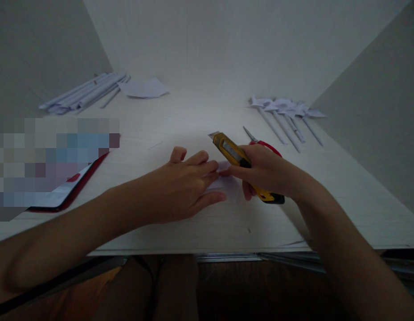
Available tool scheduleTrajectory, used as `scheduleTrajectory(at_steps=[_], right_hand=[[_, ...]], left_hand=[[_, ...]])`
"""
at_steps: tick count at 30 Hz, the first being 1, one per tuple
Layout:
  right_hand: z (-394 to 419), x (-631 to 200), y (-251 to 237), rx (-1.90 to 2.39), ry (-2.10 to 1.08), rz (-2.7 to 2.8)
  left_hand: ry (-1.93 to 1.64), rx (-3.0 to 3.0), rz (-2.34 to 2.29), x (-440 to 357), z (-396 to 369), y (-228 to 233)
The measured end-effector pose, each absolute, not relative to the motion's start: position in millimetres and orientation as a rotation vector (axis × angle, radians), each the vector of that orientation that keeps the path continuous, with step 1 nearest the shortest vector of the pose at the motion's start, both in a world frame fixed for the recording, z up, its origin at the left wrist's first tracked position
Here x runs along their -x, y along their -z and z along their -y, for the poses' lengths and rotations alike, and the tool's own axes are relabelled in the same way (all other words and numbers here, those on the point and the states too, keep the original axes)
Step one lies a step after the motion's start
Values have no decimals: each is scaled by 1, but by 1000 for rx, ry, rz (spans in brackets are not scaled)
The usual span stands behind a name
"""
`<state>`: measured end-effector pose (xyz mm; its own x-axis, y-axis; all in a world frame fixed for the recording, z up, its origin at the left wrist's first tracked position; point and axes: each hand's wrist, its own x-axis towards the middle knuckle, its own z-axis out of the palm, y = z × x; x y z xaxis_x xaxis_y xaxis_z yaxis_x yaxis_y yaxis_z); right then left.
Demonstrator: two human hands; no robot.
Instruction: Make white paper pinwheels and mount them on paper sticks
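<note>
pale walls (207,44) stand around a white desk (193,238), where a small paper (230,185) lies between my hands, partly hidden, so i can't tell its long axis. my left hand (195,183) is loosely open, fingertips at its left edge, thumb apart; my right hand (268,167), on the other side, grips a yellow knife (231,151) slanting away and leftward, its blade beyond the paper.

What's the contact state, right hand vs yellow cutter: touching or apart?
Touching. The head view shows the right hand gripping the yellow cutter, whose two ends stick out beyond the hand.
</note>
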<state>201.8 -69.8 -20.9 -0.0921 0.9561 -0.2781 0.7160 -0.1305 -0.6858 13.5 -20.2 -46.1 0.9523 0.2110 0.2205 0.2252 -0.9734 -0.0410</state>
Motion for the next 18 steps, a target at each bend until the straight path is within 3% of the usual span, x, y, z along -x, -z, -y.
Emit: scheduleTrajectory(at_steps=[9, 18], right_hand=[[78, -198, 19, 1831, -1272, 1712], [79, -194, 18, 1846, -1239, 1710]], left_hand=[[347, 3201, 266, -11, 5, 40], [395, 3177, 284, -6, 10, 41]])
